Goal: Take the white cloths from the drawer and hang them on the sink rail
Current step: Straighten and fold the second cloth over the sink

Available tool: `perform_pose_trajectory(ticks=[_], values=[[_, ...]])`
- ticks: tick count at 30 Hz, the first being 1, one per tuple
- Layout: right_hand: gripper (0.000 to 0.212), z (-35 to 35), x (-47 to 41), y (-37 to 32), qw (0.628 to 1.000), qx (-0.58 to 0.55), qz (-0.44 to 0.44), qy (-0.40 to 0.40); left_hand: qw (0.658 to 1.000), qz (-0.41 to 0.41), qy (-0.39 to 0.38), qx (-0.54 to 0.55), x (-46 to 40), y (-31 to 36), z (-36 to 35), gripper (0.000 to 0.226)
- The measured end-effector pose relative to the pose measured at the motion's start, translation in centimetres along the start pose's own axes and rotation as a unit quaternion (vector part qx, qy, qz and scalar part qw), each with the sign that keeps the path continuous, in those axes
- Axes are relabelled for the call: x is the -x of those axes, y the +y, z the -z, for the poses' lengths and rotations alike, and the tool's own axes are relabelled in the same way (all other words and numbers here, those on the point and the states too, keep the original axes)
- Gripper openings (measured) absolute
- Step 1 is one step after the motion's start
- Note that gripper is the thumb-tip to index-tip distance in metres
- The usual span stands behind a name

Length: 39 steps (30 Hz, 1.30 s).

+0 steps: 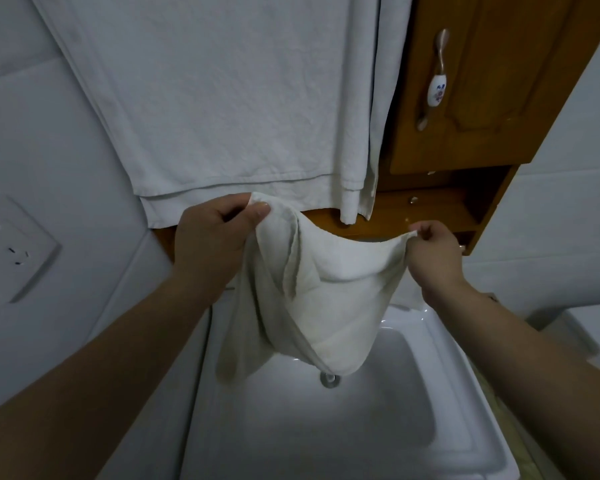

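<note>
A small white cloth (329, 289) hangs stretched between both my hands above the white sink (440, 341). My left hand (212, 237) pinches its upper left corner. My right hand (433, 251) pinches its right corner between thumb and fingers. The cloth's lower part droops down toward the sink drain (329, 380). Behind it, large white towels (222, 98) hang down the wall; the rail that carries them is out of view.
A wooden cabinet (482, 98) with a porcelain-and-metal door handle (435, 81) stands at the upper right, with small drawers (426, 209) beneath it. A white wall socket (11, 247) is at the left. A white fixture (582, 327) sits at the right edge.
</note>
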State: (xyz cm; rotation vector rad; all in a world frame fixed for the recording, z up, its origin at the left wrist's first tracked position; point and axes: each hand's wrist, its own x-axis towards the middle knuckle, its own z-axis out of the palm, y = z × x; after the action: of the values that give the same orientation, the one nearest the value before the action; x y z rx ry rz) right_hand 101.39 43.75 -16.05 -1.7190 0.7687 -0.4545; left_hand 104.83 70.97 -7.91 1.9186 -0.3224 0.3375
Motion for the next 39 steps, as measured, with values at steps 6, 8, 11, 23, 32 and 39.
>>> perform_pose_trajectory(ticks=[6,8,11,23,32,39], values=[[0.023,-0.6,0.4,1.0,0.999,0.032,-0.013,-0.035,1.000,0.011,0.009,-0.007,-0.9,-0.6,0.5,0.010],[0.020,-1.0,1.0,1.1,0.998,0.045,-0.002,-0.053,1.000,0.005,0.012,-0.014,-0.8,-0.4,0.5,0.010],[0.020,-1.5,1.8,1.7,0.993,0.089,0.005,-0.081,0.999,-0.004,0.036,-0.025,-0.8,0.1,0.5,0.008],[0.013,-3.4,8.7,-1.8,0.971,0.041,0.173,-0.162,0.998,-0.027,0.009,-0.055,-0.2,1.7,0.0,0.008],[0.010,-4.4,8.2,-3.4,0.956,0.117,0.240,-0.123,0.995,-0.002,-0.076,0.069,0.2,1.5,0.4,0.016],[0.020,-4.1,11.1,-5.3,0.886,0.052,0.457,-0.054,0.985,0.011,-0.124,0.119,1.0,1.6,-0.4,0.017]])
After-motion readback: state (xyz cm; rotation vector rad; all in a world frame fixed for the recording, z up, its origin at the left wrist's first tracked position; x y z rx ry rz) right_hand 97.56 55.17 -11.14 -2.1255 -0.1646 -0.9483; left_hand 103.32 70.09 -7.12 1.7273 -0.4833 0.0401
